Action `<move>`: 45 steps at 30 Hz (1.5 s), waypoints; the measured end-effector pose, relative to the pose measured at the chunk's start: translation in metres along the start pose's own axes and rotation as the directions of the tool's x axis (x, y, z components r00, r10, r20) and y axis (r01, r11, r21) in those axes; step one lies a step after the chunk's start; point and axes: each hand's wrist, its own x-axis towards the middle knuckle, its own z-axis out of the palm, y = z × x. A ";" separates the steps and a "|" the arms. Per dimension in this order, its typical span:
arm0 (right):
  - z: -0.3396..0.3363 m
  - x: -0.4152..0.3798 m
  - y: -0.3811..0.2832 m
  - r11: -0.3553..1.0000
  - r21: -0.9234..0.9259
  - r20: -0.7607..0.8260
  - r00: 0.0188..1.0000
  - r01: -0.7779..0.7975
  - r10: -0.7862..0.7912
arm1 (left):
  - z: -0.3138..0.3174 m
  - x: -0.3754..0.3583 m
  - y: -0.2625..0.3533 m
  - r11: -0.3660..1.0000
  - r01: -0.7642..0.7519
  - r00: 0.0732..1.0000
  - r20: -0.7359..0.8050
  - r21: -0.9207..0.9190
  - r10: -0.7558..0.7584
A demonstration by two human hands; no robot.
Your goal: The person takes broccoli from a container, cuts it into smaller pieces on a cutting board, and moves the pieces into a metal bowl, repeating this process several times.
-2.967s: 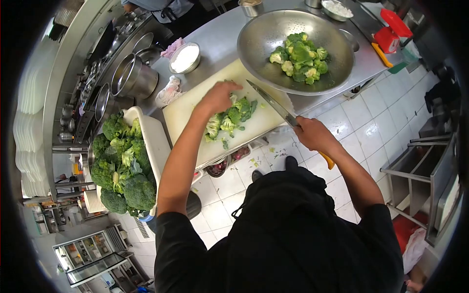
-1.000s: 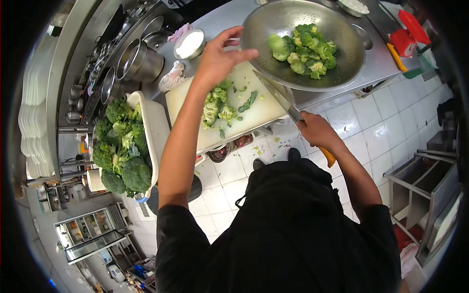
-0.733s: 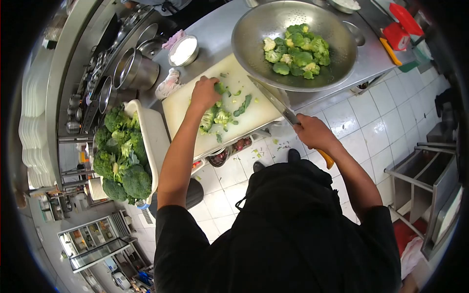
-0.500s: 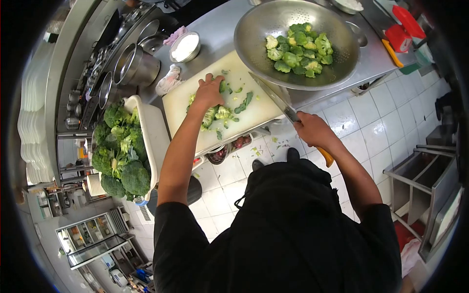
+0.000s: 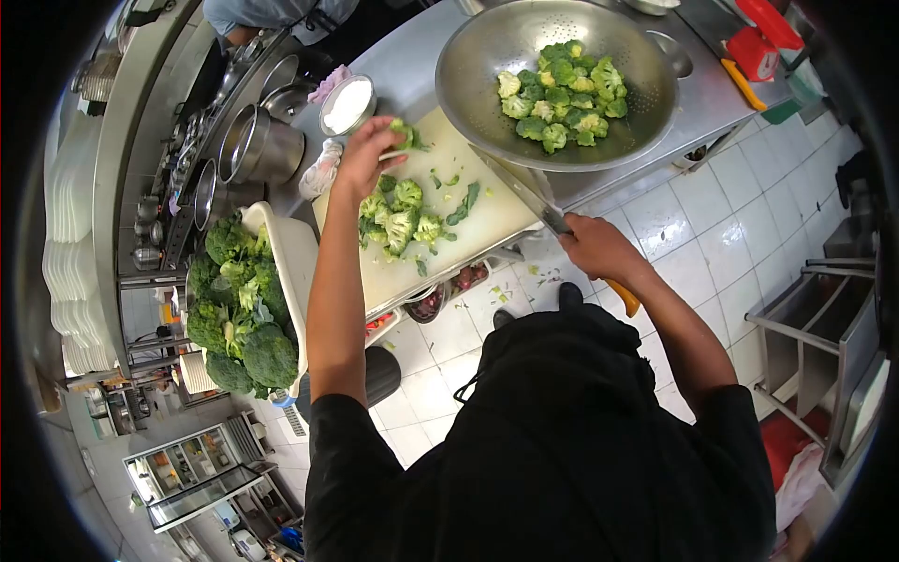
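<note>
My left hand [image 5: 368, 157] is raised over the far left part of the white cutting board [image 5: 496, 211], its fingers closed on a small broccoli floret [image 5: 405, 136]. Beneath it on the board lies a pile of cut broccoli [image 5: 401, 217], with loose leaves and green scraps to its right. My right hand [image 5: 602, 249] grips a knife [image 5: 532, 199] near the blade end of its orange handle. The blade points up and left across the board's right side, close to the colander. A large metal colander [image 5: 468, 103] stands beyond the board with broccoli florets inside.
A white tub [image 5: 286, 272] of whole broccoli heads stands left of the board. Behind it are metal pots [image 5: 272, 150] and a bowl of white contents [image 5: 348, 105]. A red scale [image 5: 757, 54] and orange-handled knife [image 5: 744, 86] lie far right. Another person [image 5: 281, 14] is at the top.
My left hand has lifted off the broccoli pile and moved up and left, now with a floret in its fingers. My right hand and the knife have hardly moved. Another person has come into view.
</note>
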 end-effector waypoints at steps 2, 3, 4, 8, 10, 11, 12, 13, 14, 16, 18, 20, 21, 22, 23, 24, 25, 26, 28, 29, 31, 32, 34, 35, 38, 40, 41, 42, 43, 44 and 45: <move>-0.006 -0.004 -0.010 0.998 0.003 0.041 0.997 -0.065 0.065 | 0.023 -0.013 0.030 0.986 -0.062 0.995 0.074 -0.155 0.074; -0.007 -0.004 -0.012 0.997 0.011 0.049 0.996 -0.079 0.078 | 0.041 -0.023 0.048 0.965 -0.104 0.983 0.121 -0.239 0.136; -0.009 -0.005 -0.014 0.996 0.020 0.058 0.994 -0.092 0.091 | 0.050 -0.029 0.057 0.936 -0.142 0.966 0.162 -0.323 0.202; -0.012 -0.007 -0.019 0.985 0.064 0.102 0.983 -0.159 0.152 | 0.044 -0.015 0.052 0.948 -0.243 0.970 0.063 0.207 0.235; -0.001 -0.001 -0.004 0.998 0.044 0.042 0.998 -0.046 0.044 | 0.009 0.010 -0.002 0.828 -0.284 0.959 0.137 0.484 0.249; 0.002 0.000 0.003 0.999 0.033 0.010 1.000 0.006 -0.007 | 0.014 -0.006 0.001 0.701 -0.156 0.987 0.138 0.696 0.083; 0.000 -0.002 0.001 1.000 0.024 0.012 1.000 -0.015 0.014 | 0.019 -0.026 0.004 0.506 -0.045 0.992 0.097 0.861 -0.076; -0.002 -0.004 -0.003 0.999 0.014 0.015 0.999 -0.037 0.037 | 0.012 -0.024 -0.016 0.397 -0.080 0.984 0.136 0.914 -0.113; -0.004 -0.006 -0.005 0.998 0.000 0.023 0.998 -0.059 0.059 | 0.004 -0.019 -0.039 0.287 -0.116 0.974 0.165 0.951 -0.154; -0.005 -0.005 -0.003 0.998 -0.009 0.011 0.998 -0.056 0.056 | 0.003 -0.016 -0.048 0.363 -0.065 0.981 0.126 0.929 -0.146; -0.001 -0.004 -0.004 0.999 0.001 0.024 0.999 -0.044 0.044 | -0.002 -0.020 -0.055 0.384 -0.072 0.993 0.103 0.921 -0.061; -0.002 -0.001 -0.002 0.999 0.032 0.045 0.998 -0.033 0.031 | -0.006 -0.019 -0.054 0.558 -0.034 0.998 0.061 0.829 -0.030; -0.002 -0.001 -0.003 0.999 0.039 0.050 0.998 -0.032 0.030 | -0.010 -0.019 -0.052 0.633 -0.019 0.999 0.039 0.774 -0.018; -0.002 -0.002 -0.003 0.998 0.050 0.052 0.998 -0.035 0.033 | -0.013 -0.021 -0.052 0.678 -0.131 0.991 0.072 0.723 0.115; -0.002 -0.003 -0.003 0.997 0.061 0.050 0.998 -0.043 0.040 | -0.014 -0.021 -0.052 0.791 -0.107 0.994 0.046 0.603 0.099; -0.001 -0.003 -0.002 0.997 0.062 0.050 0.998 -0.045 0.042 | -0.008 -0.026 -0.042 0.882 -0.084 0.996 0.026 0.464 0.081; -0.001 -0.002 0.000 0.997 0.062 0.048 0.998 -0.048 0.045 | -0.002 -0.027 -0.034 0.948 -0.062 0.998 0.011 0.313 0.062; 0.000 -0.002 0.001 0.997 0.062 0.047 0.998 -0.049 0.046 | 0.002 -0.027 -0.030 0.946 -0.071 0.997 -0.001 0.317 0.075; 0.000 -0.002 0.001 0.998 0.050 0.038 0.998 -0.043 0.041 | 0.014 -0.026 -0.016 0.963 -0.099 0.990 -0.074 0.253 0.121; 0.001 -0.002 0.000 0.998 0.043 0.035 0.999 -0.039 0.038 | 0.021 -0.025 -0.008 0.969 -0.113 0.984 -0.113 0.220 0.140; -0.004 -0.006 -0.009 0.997 0.043 0.027 0.998 -0.061 0.060 | 0.036 -0.023 0.017 0.964 -0.264 0.963 -0.059 -0.010 0.263; -0.005 -0.009 -0.013 0.997 0.040 0.032 0.997 -0.072 0.071 | 0.043 -0.028 0.029 0.937 -0.325 0.946 -0.051 -0.129 0.321; -0.006 -0.008 -0.014 0.996 0.055 0.045 0.997 -0.072 0.069 | 0.049 -0.037 0.052 0.912 -0.408 0.912 -0.063 -0.052 0.404; -0.005 -0.008 -0.012 0.995 0.065 0.055 0.996 -0.073 0.070 | 0.044 -0.035 0.053 0.897 -0.435 0.896 -0.063 0.082 0.440; -0.005 -0.007 -0.012 0.994 0.061 0.064 0.995 -0.086 0.083 | 0.025 -0.045 0.024 0.583 -0.406 0.912 0.269 0.703 0.310; -0.005 -0.009 -0.011 0.993 0.069 0.061 0.994 -0.096 0.091 | 0.025 -0.063 -0.024 0.291 -0.537 0.844 0.495 0.792 0.207; -0.005 -0.009 -0.010 0.993 0.069 0.058 0.994 -0.093 0.089 | 0.043 -0.087 -0.024 0.102 -0.461 0.887 0.460 0.882 0.032; -0.005 -0.008 -0.010 0.994 0.066 0.058 0.995 -0.086 0.082 | 0.045 -0.091 -0.046 0.001 -0.454 0.891 0.454 0.891 0.021; -0.005 -0.007 -0.011 0.993 0.064 0.066 0.994 -0.096 0.092 | 0.041 -0.090 -0.061 0.006 -0.454 0.890 0.453 0.891 0.044; -0.006 -0.007 -0.013 0.993 0.058 0.074 0.992 -0.103 0.099 | 0.036 -0.089 -0.074 0.011 -0.451 0.891 0.449 0.892 0.070; -0.007 -0.006 -0.013 0.992 0.053 0.080 0.991 -0.112 0.108 | 0.033 -0.088 -0.079 0.016 -0.451 0.889 0.447 0.893 0.097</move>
